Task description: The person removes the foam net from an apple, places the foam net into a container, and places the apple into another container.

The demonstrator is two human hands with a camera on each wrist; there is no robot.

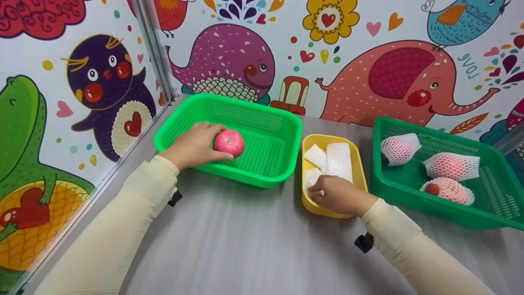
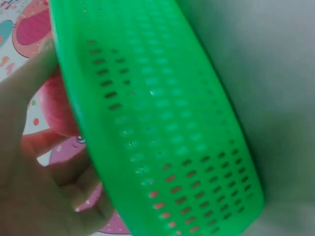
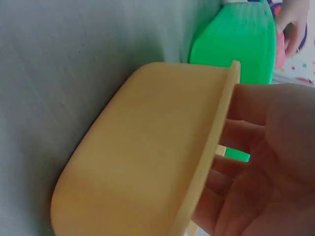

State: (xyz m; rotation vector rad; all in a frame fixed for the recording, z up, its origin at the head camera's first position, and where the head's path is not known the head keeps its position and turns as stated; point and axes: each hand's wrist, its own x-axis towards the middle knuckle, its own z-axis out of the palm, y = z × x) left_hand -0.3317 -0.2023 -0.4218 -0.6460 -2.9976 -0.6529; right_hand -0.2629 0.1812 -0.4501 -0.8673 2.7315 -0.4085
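My left hand (image 1: pixel 195 144) holds a pinkish-red apple (image 1: pixel 229 144) above the light green basket (image 1: pixel 262 180), thumb and fingers around its side. In the left wrist view the basket's rim partly covers the apple (image 2: pixel 56 105). My right hand (image 1: pixel 342 196) reaches into the yellow basket (image 1: pixel 362 176), its bent fingers at a white foam net sleeve (image 1: pixel 313 177). Behind the yellow wall in the right wrist view, the fingertips are hidden, so whether they pinch the sleeve cannot be told. More white foam sleeves (image 1: pixel 339 159) lie beside it.
To the right stands a dark green basket (image 1: pixel 378 180) with 3 fruits in foam nets (image 1: pixel 446 166). All the baskets sit on a grey table (image 1: pixel 229 237). Walls with cartoon animals (image 1: pixel 229 61) close off the back and left, meeting at a metal corner post (image 1: pixel 155 49).
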